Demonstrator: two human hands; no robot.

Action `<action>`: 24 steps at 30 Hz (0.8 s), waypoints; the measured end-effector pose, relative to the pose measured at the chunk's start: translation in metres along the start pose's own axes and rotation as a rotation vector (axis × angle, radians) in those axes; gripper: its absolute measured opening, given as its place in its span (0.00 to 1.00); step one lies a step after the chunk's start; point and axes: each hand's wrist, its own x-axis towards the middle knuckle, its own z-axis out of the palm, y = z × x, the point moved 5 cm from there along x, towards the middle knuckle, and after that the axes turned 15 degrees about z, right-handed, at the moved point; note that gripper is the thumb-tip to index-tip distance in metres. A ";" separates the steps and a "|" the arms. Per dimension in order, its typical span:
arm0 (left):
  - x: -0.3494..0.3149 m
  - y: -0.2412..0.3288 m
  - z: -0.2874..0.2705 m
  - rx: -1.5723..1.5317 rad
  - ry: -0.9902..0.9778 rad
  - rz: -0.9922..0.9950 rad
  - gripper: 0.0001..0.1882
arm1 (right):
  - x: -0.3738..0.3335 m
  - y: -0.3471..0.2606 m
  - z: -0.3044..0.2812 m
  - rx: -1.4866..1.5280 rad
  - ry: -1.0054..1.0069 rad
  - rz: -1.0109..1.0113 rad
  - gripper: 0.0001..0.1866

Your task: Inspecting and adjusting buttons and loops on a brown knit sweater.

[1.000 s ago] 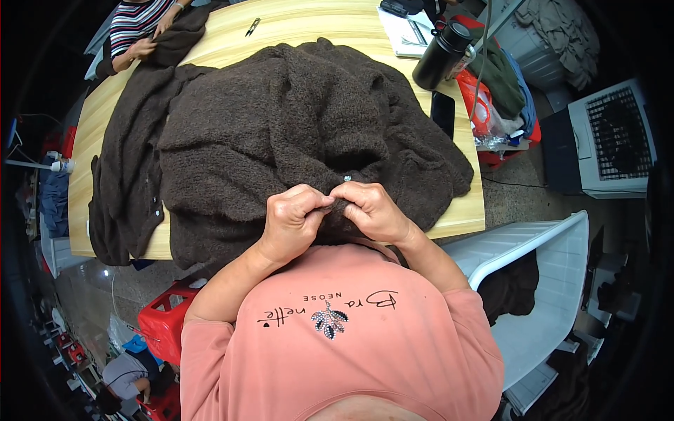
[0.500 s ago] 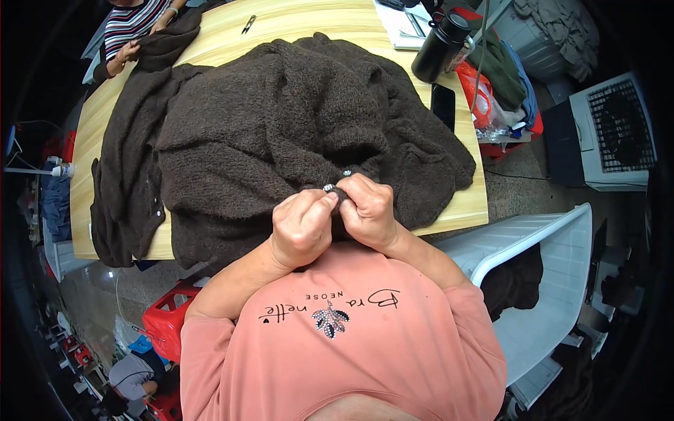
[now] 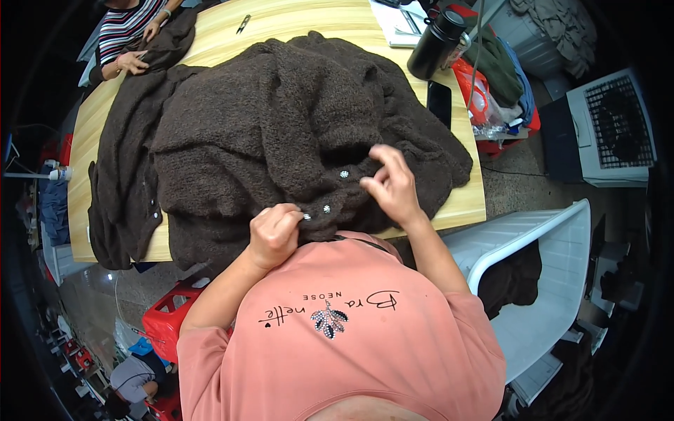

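A large fuzzy dark brown cardigan (image 3: 281, 133) lies heaped on a light wooden table (image 3: 316, 21). Small shiny buttons (image 3: 344, 173) dot its front edge near me. My left hand (image 3: 274, 235) is closed on the garment's near edge, close to two of the buttons. My right hand (image 3: 390, 184) sits further right and higher, fingers pinching the button edge of the cardigan. A second brown garment (image 3: 119, 175) lies along the table's left side.
Another person in a striped top (image 3: 126, 31) handles brown fabric at the far left corner. A black flask (image 3: 435, 42), papers and a dark phone (image 3: 439, 102) are at the far right. A white plastic chair (image 3: 533, 281) is on my right, a red crate (image 3: 175, 316) below.
My hands were together at the cardigan's near edge. The right hand has since moved right and up along the button edge, while the left stays gripping near the buttons.
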 end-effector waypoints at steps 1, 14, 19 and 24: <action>-0.009 -0.004 0.000 -0.005 -0.035 -0.056 0.13 | 0.006 0.010 0.000 -0.081 0.079 0.008 0.27; 0.036 0.014 -0.029 -0.113 -0.019 -0.122 0.41 | -0.058 -0.118 -0.005 0.620 -0.773 -0.378 0.08; 0.044 0.010 -0.005 -0.445 -0.131 -0.083 0.23 | -0.092 -0.129 0.019 0.494 -0.768 -0.238 0.10; 0.024 0.028 0.011 -0.504 -0.254 0.080 0.25 | -0.142 -0.094 0.013 0.743 -0.482 0.338 0.11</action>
